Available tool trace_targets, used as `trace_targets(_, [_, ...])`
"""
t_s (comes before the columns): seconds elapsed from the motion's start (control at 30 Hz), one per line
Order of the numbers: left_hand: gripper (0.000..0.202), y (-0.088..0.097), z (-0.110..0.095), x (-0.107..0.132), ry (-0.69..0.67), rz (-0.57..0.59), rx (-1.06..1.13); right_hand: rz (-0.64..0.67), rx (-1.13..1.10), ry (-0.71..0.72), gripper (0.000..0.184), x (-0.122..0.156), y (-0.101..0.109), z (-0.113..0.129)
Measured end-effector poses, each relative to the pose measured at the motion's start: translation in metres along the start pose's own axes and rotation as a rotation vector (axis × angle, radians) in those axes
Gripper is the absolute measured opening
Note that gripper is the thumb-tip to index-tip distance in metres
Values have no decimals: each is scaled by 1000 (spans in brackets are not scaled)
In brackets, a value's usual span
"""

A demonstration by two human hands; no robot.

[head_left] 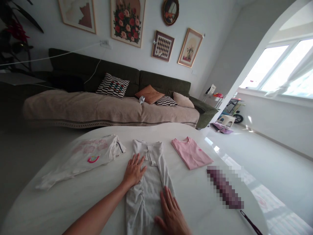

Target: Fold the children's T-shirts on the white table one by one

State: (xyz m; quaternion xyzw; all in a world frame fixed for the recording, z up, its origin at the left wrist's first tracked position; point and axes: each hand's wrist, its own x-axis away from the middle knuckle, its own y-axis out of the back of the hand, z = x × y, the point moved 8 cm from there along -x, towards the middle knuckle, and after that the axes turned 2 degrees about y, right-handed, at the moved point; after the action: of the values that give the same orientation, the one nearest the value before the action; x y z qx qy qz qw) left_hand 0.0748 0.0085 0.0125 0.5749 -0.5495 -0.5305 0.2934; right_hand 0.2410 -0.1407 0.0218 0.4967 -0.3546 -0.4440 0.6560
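Head view: both hands press flat on a half-folded grey garment [146, 192] in the middle of the worktop [61, 202].
The left hand [134, 171] and the right hand [172, 213] lie open and apart, clamping nothing. Right of the grey garment, a pink shirt [192, 152] looks finished, folded square. Left of it, a white printed top [83, 156] lies loose, so I judge about one third is done.

Window [281, 68] glare, dim warped edges
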Motion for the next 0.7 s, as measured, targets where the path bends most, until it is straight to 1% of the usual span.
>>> trace_targets(0.03, [50, 0, 0, 0, -1, -5, -3, 49, -8, -5, 68, -5, -2, 0])
trace_targets(0.07, [50, 1, 0, 0, -3, -9, -7, 63, -26, -13, 62, -12, 3, 1])
trace_targets(0.1, [50, 1, -1, 1, -5, -13, -10, 42, -52, -22, 53, -23, 13, 2])
trace_targets(0.13, [50, 1, -1, 1, -6, -17, -14, -14, -83, -30, 44, -38, 29, 4])
trace_targets(0.2, [50, 1, -1, 1, -13, -23, -18, -176, -138, -68, 34, -77, 61, 5])
trace_targets(0.23, [50, 1, 0, 1, -18, -26, -17, -248, -154, -95, 30, -100, 73, 5])
trace_targets(0.27, [50, 0, 0, 1, -24, -26, -14, -297, -156, -157, 25, -123, 79, 1])
trace_targets(0.3, [50, 0, 0, 1, -28, -24, -9, -327, -153, -192, 24, -145, 80, 0])
trace_targets(0.37, [50, -2, 1, 1, -30, -9, 5, -363, -143, -262, 24, -182, 72, -6])
trace_targets(0.43, [50, -2, 2, 1, -24, 13, 26, -383, -133, -310, 25, -204, 58, -11])
trace_targets(0.5, [50, -1, 3, 1, -16, 30, 49, -394, -128, -343, 23, -213, 45, -17])
trace_targets(0.57, [50, 0, 2, 1, -13, 38, 62, -400, -133, -363, 21, -216, 38, -24])
trace_targets(0.63, [49, 1, 1, 1, -13, 43, 58, -406, -149, -380, 22, -216, 37, -33])
trace_targets(0.7, [48, 1, 0, 1, -17, 46, 47, -423, -170, -397, 25, -216, 42, -41])
